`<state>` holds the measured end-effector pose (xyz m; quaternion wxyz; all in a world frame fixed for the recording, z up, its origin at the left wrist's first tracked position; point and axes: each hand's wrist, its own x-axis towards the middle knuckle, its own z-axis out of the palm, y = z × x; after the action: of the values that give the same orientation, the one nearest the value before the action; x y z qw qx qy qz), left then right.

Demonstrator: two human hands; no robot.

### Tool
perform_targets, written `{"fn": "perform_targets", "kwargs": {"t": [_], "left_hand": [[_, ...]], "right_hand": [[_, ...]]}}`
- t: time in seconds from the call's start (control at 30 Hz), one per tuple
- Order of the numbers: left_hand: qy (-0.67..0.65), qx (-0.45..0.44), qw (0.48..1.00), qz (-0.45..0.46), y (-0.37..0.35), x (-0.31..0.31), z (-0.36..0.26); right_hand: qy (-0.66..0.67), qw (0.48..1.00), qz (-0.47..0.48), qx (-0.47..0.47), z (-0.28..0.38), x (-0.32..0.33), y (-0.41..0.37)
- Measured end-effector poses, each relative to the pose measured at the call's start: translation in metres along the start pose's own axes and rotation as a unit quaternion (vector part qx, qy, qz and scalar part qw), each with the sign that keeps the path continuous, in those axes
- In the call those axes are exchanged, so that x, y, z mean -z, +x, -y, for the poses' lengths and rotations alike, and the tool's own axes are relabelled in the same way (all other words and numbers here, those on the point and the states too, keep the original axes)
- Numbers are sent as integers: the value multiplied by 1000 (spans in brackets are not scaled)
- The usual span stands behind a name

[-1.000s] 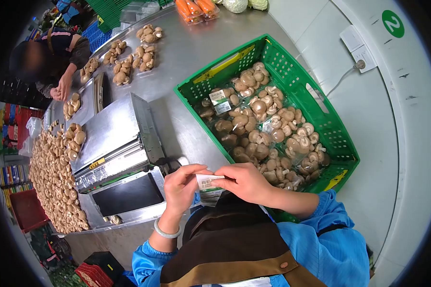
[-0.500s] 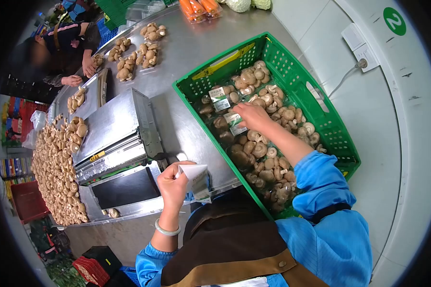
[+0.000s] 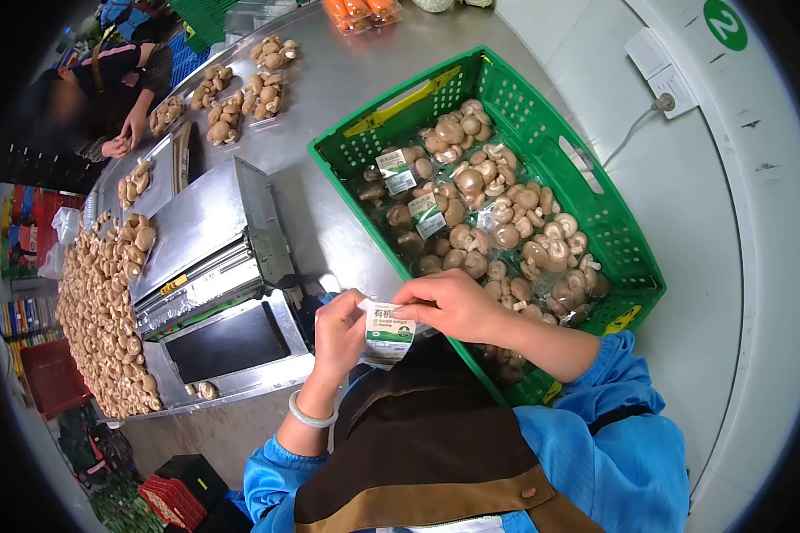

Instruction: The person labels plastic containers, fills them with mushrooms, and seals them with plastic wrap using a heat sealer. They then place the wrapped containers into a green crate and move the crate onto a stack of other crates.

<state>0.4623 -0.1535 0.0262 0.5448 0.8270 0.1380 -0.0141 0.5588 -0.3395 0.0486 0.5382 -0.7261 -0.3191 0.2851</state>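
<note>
My left hand (image 3: 339,333) is closed on a strip of printed labels (image 3: 388,334), white and green, held in front of my apron. My right hand (image 3: 449,306) pinches the upper right edge of the same labels between thumb and fingers. Beyond and to the right stands a green plastic crate (image 3: 398,115) holding several clear-wrapped packs of mushrooms (image 3: 507,235). Two packs near its left wall bear stuck-on labels, one label (image 3: 427,215) nearer me and another label (image 3: 396,171) farther off.
Left of the crate, a metal wrapping machine (image 3: 209,240) stands on the steel table (image 3: 329,80). A big heap of loose mushrooms (image 3: 102,320) lies at the left. Mushroom packs (image 3: 262,93) and carrot packs (image 3: 362,12) lie farther back. Another person's hands (image 3: 126,133) are at the far left.
My right hand has moved from a pack in the crate back to the labels in my left hand and now pinches them. A label stays on that pack. The other person's hands came together.
</note>
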Motion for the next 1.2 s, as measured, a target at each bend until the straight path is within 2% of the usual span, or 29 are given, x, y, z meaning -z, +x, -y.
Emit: {"fn": "perform_targets", "kwargs": {"t": [0.03,0.1,0.13,0.17,0.2,0.27,0.3,0.33,0.4,0.43,0.47,0.53,0.57,0.63,0.67,0.73,0.77,0.8,0.93,0.97,1.0,1.03,1.07,1.1,1.13,1.2], "left_hand": [[48,-8,999,-2,-2,-1,-1],[40,-48,998,-30,-8,0,6],[34,-69,996,-43,-9,1,12],[-47,-45,994,-91,-10,1,17],[-87,-8,986,-140,-11,3,13],[-241,129,951,-144,-15,11,21],[-287,75,948,-115,-16,12,29],[-278,65,954,-96,-17,11,25],[-260,44,963,-61,-19,6,12],[-221,54,973,-44,-22,6,10],[-102,24,994,-20,-24,10,18],[1,-45,999,20,-27,16,25],[-11,-56,998,4,-28,14,26],[-35,-86,995,-23,-23,6,25],[-88,-49,995,-10,-22,4,20],[-195,36,980,17,-27,-2,8],[-222,17,975,15,-27,-7,5],[-195,15,980,20,-27,-7,3],[-71,24,996,51,-34,2,15],[-33,44,997,49,-37,5,21],[6,61,997,47,-39,9,29],[-1,27,998,60,-40,11,51],[-70,8,996,58,-43,11,54],[-140,-9,989,56,-46,9,55],[-209,-25,976,53,-49,8,56],[-259,12,961,97,-54,11,47]], "right_hand": [[-20,1000,-11,20,2,6,-4],[-49,997,-48,42,14,30,-7],[-30,991,-126,41,6,47,-5],[39,974,-221,-44,2,69,0],[73,969,-236,1,-11,95,9],[-147,973,-150,-93,-36,100,19],[-194,975,-64,-89,-72,87,20],[-239,967,24,-86,-112,70,18],[-420,898,134,9,-141,52,14],[-481,870,106,13,-146,48,12],[-511,856,75,20,-151,48,10],[-568,822,15,32,-127,53,7],[-589,803,44,76,-148,52,1],[-442,891,3,105,-110,40,-10],[-365,924,-17,116,-82,32,-17],[-133,987,-58,71,-23,8,-23],[-106,994,-20,36,-5,-6,-31],[-79,997,16,3,7,-18,-37],[-55,995,-41,-73,24,-17,-54],[-86,991,-81,-69,39,-3,-59],[-113,978,-167,-56,42,12,-64],[-65,954,-285,-65,39,27,-66],[-108,931,-333,-105,47,50,-69],[-180,926,-314,-106,29,68,-74],[-230,938,-234,-115,8,68,-75],[-316,938,-59,-131,-46,57,-80]]}}
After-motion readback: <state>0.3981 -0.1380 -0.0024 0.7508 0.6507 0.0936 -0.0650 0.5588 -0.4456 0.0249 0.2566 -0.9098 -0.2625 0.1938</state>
